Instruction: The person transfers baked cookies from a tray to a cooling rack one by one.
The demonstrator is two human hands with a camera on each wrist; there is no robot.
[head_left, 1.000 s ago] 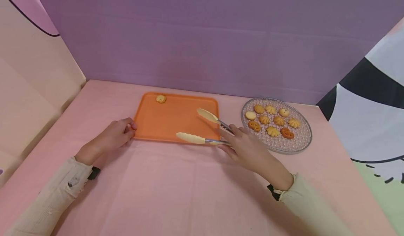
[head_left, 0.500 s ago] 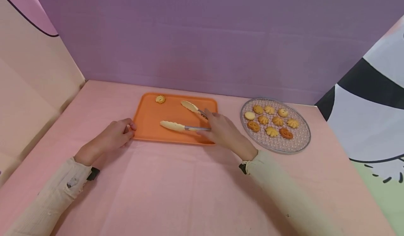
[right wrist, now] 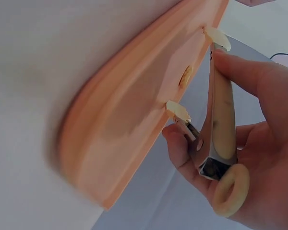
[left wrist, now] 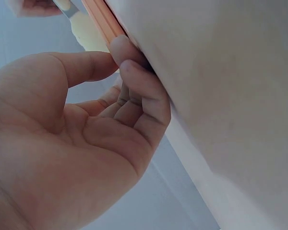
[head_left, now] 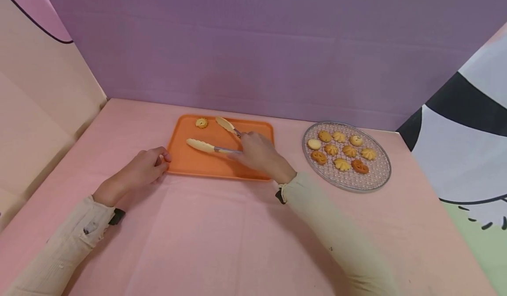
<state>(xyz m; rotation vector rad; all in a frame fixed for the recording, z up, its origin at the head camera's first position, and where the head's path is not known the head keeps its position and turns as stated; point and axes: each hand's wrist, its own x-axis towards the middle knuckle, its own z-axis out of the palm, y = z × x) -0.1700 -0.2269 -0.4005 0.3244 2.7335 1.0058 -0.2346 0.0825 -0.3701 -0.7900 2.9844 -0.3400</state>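
Observation:
My right hand (head_left: 259, 153) grips a pair of metal tongs (head_left: 227, 150) with cream scalloped tips, spread apart over the orange tray (head_left: 186, 157). One tip is just right of a round ring-like cookie (head_left: 201, 123) at the tray's back left; the other is nearer the front. In the right wrist view the cookie (right wrist: 186, 76) shows between the two tips, touching neither. At the front left corner of the tray, my left hand (head_left: 144, 168) pinches the rim (left wrist: 105, 24) between thumb and index finger, its other fingers curled. My right palm hides part of the tongs' handle.
A round clear plate (head_left: 378, 179) with a textured surface stands right of the tray, bearing several cookies (head_left: 350, 151) and pretzel shapes (head_left: 360, 166). A purple wall (head_left: 253, 58) rises behind the pink table (head_left: 206, 234).
My right hand has carried the spread tongs left and back, from the tray's right side to around the cookie. The left hand has stayed at the tray's corner.

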